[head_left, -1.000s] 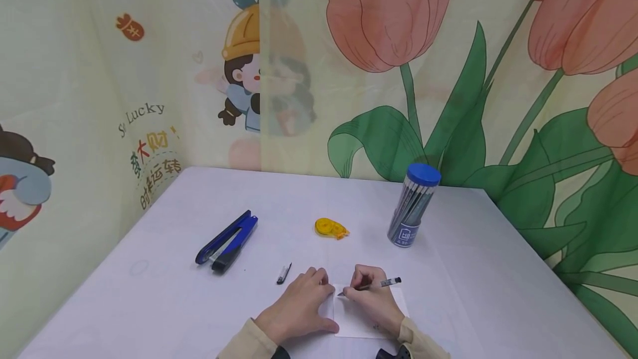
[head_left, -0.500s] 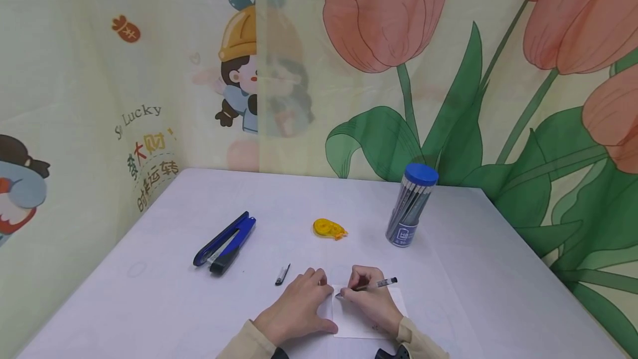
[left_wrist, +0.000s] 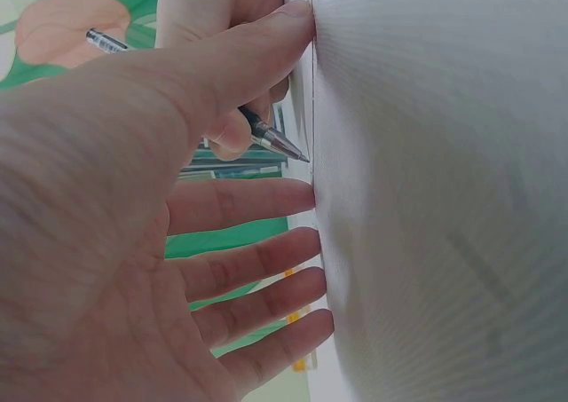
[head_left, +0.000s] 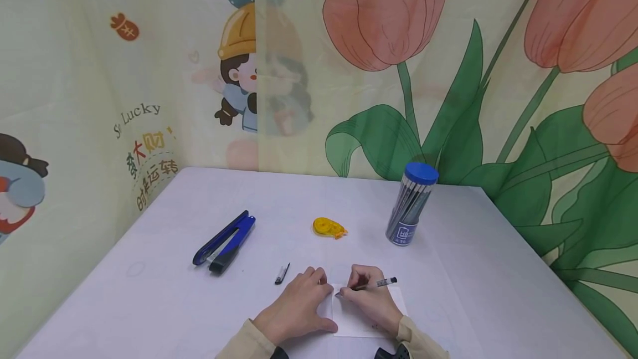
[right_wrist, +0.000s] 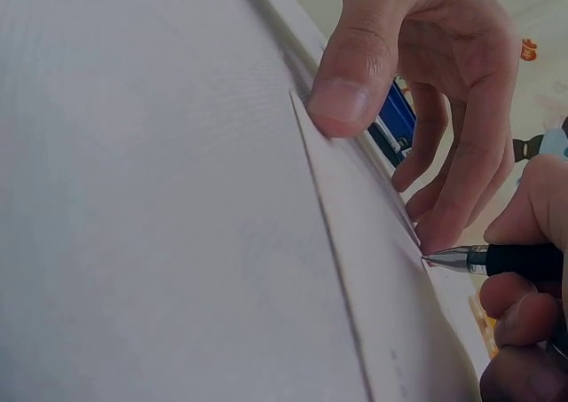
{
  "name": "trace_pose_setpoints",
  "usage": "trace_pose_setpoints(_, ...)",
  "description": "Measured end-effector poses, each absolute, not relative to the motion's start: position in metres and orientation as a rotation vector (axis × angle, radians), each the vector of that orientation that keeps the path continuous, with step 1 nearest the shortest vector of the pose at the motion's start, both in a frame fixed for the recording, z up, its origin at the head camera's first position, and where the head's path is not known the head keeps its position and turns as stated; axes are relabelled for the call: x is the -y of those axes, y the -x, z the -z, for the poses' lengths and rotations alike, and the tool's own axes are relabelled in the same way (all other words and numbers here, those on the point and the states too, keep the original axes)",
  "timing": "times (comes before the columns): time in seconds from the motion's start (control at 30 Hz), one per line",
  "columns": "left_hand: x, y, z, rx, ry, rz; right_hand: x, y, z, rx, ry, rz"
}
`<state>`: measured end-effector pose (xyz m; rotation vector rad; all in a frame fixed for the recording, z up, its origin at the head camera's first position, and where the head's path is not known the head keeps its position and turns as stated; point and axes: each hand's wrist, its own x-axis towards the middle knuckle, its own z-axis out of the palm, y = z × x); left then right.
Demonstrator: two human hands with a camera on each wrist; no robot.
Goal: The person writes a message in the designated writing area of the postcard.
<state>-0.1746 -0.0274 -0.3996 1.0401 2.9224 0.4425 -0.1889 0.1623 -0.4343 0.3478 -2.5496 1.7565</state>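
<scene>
A small white sheet of paper [head_left: 356,323] lies near the table's front edge, with a few small dark marks at its lower right. My right hand [head_left: 375,298] pinches a pen [head_left: 386,282], whose metal tip [right_wrist: 454,259] meets the paper's upper left in the right wrist view. Along the paper's left edge rests my left hand [head_left: 298,309], fingers spread and fairly straight. Its thumb [right_wrist: 346,100] presses on the paper's near left corner, while the other fingertips [left_wrist: 302,193] touch down at the far side. Part of the paper is hidden under my right hand.
A pen cap [head_left: 282,273] lies just beyond my left hand. Farther left is a blue stapler [head_left: 225,242]; a yellow correction tape [head_left: 329,227] lies ahead. At the back right stands a blue-lidded tub of pencils [head_left: 411,204]. A printed curtain [head_left: 299,154] hangs behind the white table [head_left: 149,292].
The pen tip has shifted very slightly left on the paper along with my right hand. The head view has moved a little. My left hand stays in place.
</scene>
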Motion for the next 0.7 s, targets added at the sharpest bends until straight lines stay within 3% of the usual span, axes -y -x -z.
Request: trace_pose_setpoints(0.7, 0.0261, 0.1741, 0.3992, -2.927, -1.017, -0.441, -0.1617, 0.1885, 0.4330, 2.524, -0.307, -1.790)
